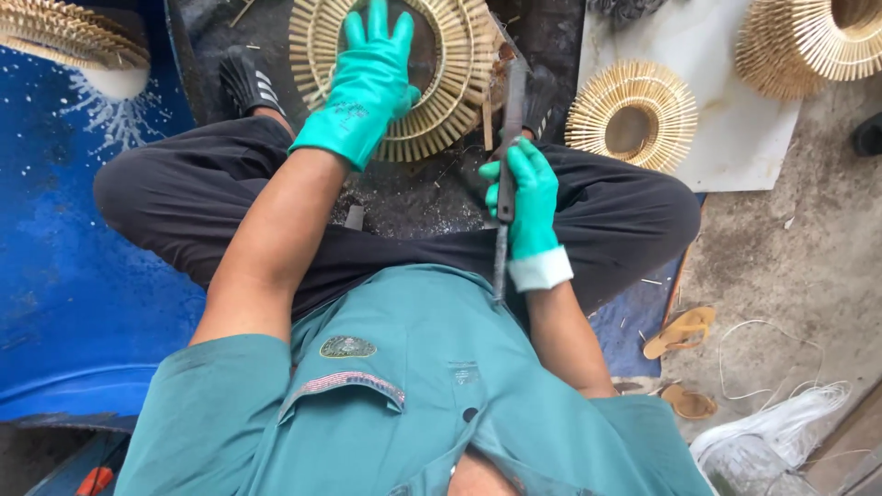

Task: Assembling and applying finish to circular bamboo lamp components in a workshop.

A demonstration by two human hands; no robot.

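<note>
Seen from above by the head camera, a person in a teal shirt and black trousers sits cross-legged on the floor [808, 230], wearing two green rubber gloves.

The left hand [367, 83] lies flat on a round ring of bamboo sticks [450, 83] that rests on a dark mat [404, 197] between the knees. Its fingers [377, 23] are spread and pressed down on the ring's left half, not pinching anything.

The right hand [525, 197] is closed around a long dark knife [508, 138]. Its fingers wrap the middle of the tool, thumb on the left side. The knife's long axis runs nearly straight up and down the view: the blade end points away from the person and meets the ring's right edge, while the thin handle end points back toward the belly.

Four stick rings show in all: the one under the hand, one whole ring [631, 115] on a pale board [744, 138] to the right, one partly cut off at the top right corner [818, 37], and one at the top left corner [64, 32] above a blue tarp [55, 230].

Two tan sandals [680, 332] lie on the floor at the right, near a heap of white cord [781, 432].
</note>
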